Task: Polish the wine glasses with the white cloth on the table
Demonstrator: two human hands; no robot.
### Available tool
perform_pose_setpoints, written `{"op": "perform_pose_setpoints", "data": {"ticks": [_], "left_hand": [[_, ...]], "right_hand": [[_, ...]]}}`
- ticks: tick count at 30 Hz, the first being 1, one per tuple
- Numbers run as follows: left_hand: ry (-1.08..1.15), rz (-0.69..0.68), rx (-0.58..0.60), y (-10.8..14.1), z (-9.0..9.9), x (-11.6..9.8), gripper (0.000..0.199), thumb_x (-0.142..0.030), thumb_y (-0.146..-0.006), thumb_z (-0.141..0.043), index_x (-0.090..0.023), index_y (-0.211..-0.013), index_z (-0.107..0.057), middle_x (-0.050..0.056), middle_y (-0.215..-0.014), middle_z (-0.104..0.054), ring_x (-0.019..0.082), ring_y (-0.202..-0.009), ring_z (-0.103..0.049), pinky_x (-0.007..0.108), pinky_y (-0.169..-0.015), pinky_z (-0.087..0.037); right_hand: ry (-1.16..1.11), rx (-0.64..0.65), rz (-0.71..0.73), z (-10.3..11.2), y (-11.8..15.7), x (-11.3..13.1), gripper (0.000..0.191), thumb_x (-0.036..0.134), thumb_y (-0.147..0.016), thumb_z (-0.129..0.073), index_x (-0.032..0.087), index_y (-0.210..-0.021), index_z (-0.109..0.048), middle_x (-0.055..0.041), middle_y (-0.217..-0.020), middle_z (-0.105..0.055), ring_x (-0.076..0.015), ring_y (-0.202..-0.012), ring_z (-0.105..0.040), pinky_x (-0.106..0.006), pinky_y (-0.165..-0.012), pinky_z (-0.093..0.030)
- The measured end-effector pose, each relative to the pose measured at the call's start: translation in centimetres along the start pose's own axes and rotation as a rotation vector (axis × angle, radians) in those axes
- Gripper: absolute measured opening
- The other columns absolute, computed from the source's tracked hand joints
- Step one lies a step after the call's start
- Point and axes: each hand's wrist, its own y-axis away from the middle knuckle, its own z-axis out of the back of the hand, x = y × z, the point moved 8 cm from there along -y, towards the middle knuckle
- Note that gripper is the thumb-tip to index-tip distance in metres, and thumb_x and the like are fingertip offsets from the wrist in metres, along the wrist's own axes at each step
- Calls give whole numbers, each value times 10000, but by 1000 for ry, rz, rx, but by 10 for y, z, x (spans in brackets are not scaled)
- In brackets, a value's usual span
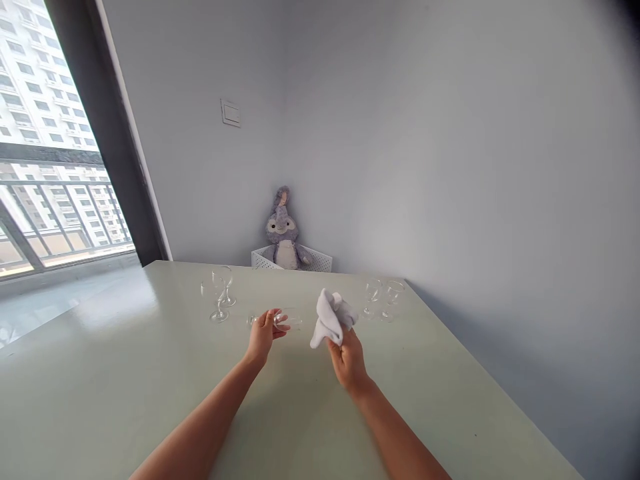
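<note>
My left hand [266,333] is wrapped round a clear stemmed glass [293,321], which is held sideways with its bowl toward the right and its foot to the left. In my right hand [349,357] is a bunched white cloth [330,319], gripped from below. A gap separates the cloth from the glass. Left of my left hand, stemmed glasses [219,315] stand upright close together. Two more upright glasses, one [373,291] beside the other [393,293], are beyond my right hand, to the right.
A pale green table [280,427] spreads beneath both arms. Behind its far edge, a purple plush toy [286,250] sits in a white perforated basket [320,261] in the wall corner. Walls border the back and right; a window with a railing is at the left.
</note>
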Motion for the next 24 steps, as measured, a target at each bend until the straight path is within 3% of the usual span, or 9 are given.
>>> {"op": "perform_pose_setpoints", "data": {"ticks": [5,8,10,12,15,17,20,24], "left_hand": [[-213,-140,62,14,-19,-3,378,-432,-793,-449,-141,-1006,-562,77,-871,-657,191,-807,-619,309,-734,-479],[-324,-251,154,31,-39,-10,298,-352,-785,-462,-165,-982,-583,43,-849,-658,188,-811,-598,280,-724,-457],[-414,-330,216,42,-51,-17,250,-314,-786,-460,-175,-924,-614,28,-816,-656,182,-783,-588,262,-689,-450],[-444,-351,275,50,-60,-19,266,-313,-813,-428,-181,-935,-624,18,-747,-652,166,-710,-587,256,-651,-449],[-355,-328,331,55,-66,-20,333,-363,-853,-384,-183,-1045,-587,30,-791,-671,150,-656,-598,272,-659,-468],[-270,-318,321,56,-66,-20,358,-390,-861,-380,-184,-1097,-554,52,-915,-675,158,-716,-619,289,-704,-481],[-286,-377,222,57,-57,-25,346,-390,-871,-372,-187,-1070,-570,60,-988,-664,178,-846,-616,293,-762,-477],[-470,-610,185,65,-54,-38,327,-329,-887,-350,-206,-1088,-577,55,-1001,-661,168,-866,-606,289,-774,-464]], "right_hand": [[207,300,262,-43,12,30,509,353,-846,-496,283,-1333,-366,-64,-1193,-560,-310,-1175,-376,-509,-1020,-158],[287,258,222,-50,11,23,493,244,-842,-475,237,-1327,-384,-88,-1231,-526,-313,-1171,-379,-514,-994,-222],[228,164,116,-41,6,12,445,232,-828,-479,222,-1272,-461,-96,-1244,-505,-307,-1132,-416,-473,-940,-318],[56,91,-65,-29,2,-4,340,264,-824,-488,225,-1153,-564,-84,-1128,-574,-270,-1016,-504,-399,-845,-407],[-371,56,-415,-23,1,-33,243,357,-823,-498,202,-929,-653,-32,-788,-629,-189,-725,-574,-289,-635,-456],[-690,47,-626,-29,6,-46,284,414,-809,-511,180,-878,-656,-22,-696,-613,-168,-632,-570,-262,-550,-447],[-1055,32,-844,-44,15,-52,351,475,-783,-530,174,-926,-638,-52,-765,-642,-194,-675,-602,-287,-555,-478],[-1273,61,-939,-56,22,-44,439,535,-790,-497,164,-997,-609,-91,-860,-661,-238,-801,-626,-363,-668,-505]]}}
